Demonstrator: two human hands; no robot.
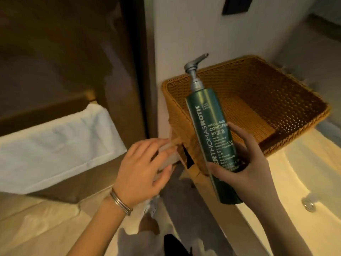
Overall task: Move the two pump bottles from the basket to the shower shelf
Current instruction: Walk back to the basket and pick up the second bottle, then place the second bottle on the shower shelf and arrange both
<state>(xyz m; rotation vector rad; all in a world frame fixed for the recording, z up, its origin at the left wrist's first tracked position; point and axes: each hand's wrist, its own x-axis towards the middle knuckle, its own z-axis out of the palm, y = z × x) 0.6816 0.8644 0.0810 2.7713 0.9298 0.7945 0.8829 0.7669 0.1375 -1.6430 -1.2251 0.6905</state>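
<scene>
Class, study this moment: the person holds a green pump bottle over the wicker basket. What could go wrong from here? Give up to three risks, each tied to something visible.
1. The right hand grips only the lower part of the bottle, which tilts; the tall, top-heavy bottle could slip or tip.
2. The raised pump sticks out near the wall and could knock it or be pressed.
3. The left hand is open beside the basket, supporting nothing.

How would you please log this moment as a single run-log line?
right hand: holds green pump bottle | left hand: open, beside wicker basket | basket: no bottle seen inside | shelf: not visible
</scene>
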